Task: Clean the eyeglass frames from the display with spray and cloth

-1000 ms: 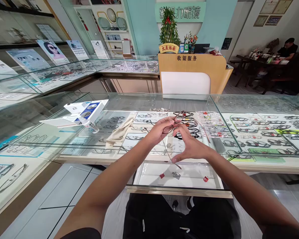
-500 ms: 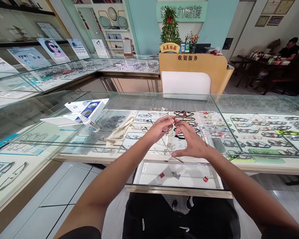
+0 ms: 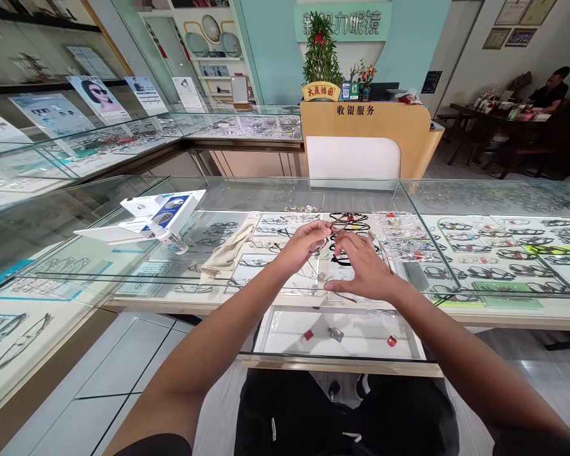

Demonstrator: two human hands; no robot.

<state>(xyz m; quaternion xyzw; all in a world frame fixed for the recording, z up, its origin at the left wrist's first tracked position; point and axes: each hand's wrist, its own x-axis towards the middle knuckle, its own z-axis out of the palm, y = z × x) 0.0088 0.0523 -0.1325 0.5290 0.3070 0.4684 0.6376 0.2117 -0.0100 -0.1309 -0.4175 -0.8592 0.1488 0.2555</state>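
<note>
A thin-framed pair of glasses (image 3: 338,227) is held above the glass display counter, its temples pointing back toward me. My left hand (image 3: 308,244) pinches the frame at its left side, thumb and fingers together. On the other side, my right hand (image 3: 365,269) has its fingertips at the frame, with the thumb spread low beside one temple. The fingers partly hide the lenses. Beneath the hands, rows of dark frames (image 3: 344,258) lie in the case. A beige cloth (image 3: 230,252) lies to the left of them.
An open white drawer (image 3: 294,345) near my lap holds red and grey small pieces. On the counter's left stand a white-and-blue box (image 3: 171,212) and a small clear bottle (image 3: 173,242). A wooden cashier desk (image 3: 365,123) is ahead; a person (image 3: 548,95) sits far right.
The glasses have tilted slightly between my hands, and the temple by my right thumb has shifted a little to the right. Both hands stay in nearly the same place.
</note>
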